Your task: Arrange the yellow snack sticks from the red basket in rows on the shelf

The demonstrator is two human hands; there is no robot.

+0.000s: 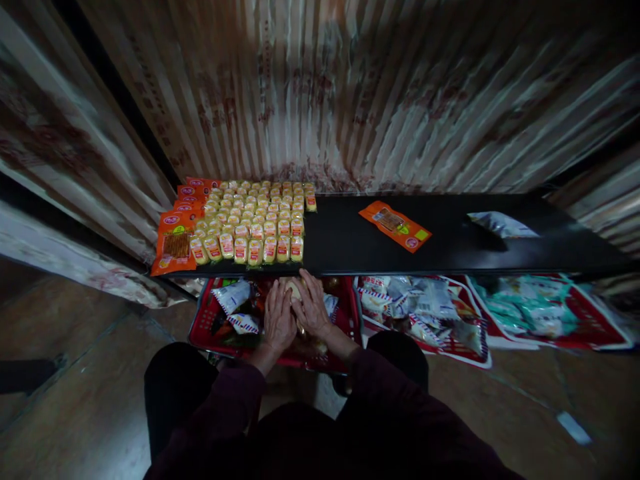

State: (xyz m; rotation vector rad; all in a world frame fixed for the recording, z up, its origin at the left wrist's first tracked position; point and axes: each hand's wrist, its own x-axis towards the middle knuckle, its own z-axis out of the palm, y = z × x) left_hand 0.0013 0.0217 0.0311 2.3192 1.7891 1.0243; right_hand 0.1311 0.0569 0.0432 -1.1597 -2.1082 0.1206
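My left hand (280, 317) and my right hand (313, 308) meet over a red plastic basket (200, 323) at the shelf's front edge. Between their curled fingers shows a pale yellow packaged small cake (294, 289), partly hidden. Similar small packaged cakes (255, 252) stand in close rows on the left of the black shelf (335, 243), just beyond my hands. Inside the basket lie blue-and-white packets (233, 295) and other goods that are too dark to make out.
Orange snack packets (175, 243) line the shelf's left end. Another orange packet (395, 225) and a white packet (503, 225) lie farther right. Beside my basket are a basket of white-and-blue packets (425, 307) and one of green packets (537, 307). A pleated curtain (320, 100) hangs behind.
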